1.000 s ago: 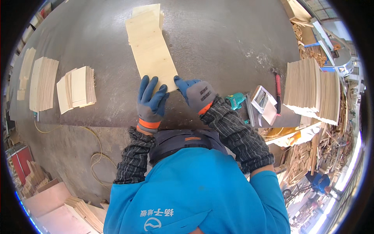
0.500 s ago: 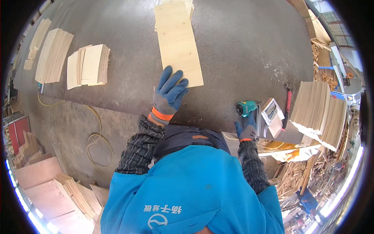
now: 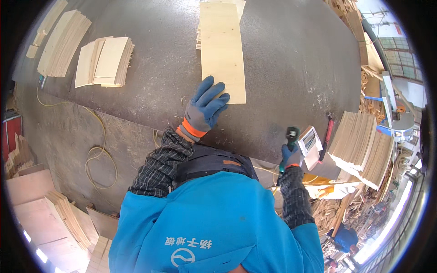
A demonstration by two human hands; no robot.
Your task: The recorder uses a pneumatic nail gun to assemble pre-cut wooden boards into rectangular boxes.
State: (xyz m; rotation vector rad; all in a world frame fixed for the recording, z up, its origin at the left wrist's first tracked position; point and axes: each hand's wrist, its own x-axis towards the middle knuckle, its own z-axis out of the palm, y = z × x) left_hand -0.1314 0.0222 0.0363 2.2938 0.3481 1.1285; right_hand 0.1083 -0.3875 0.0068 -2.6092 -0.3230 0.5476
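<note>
My left hand (image 3: 207, 107), in a blue and grey glove with an orange cuff, lies with fingers apart over the near left corner of a long pale plywood strip (image 3: 223, 50). Its thumb is hidden. Under the strip's far part, edges of other pale pieces (image 3: 198, 36) show. At the table's near edge on the right, my right hand (image 3: 289, 157), gloved alike, is closed round a green and black air nail gun (image 3: 292, 133). Most of the gun's handle is covered by the hand. Right beside it stands a small open box (image 3: 311, 140) with metallic strips inside.
A red-handled tool (image 3: 327, 136) lies between the box and tall stacks of thin boards (image 3: 355, 141). More pale board stacks (image 3: 104, 61) stand on the left of the dark table (image 3: 154, 82). A yellow hose (image 3: 102, 132) loops below the left edge. Scrap wood fills the lower right.
My right hand has closed on the nail gun, which has turned from lying sideways to pointing away from me. The plywood strip has swung straighter and shifted right under my left hand.
</note>
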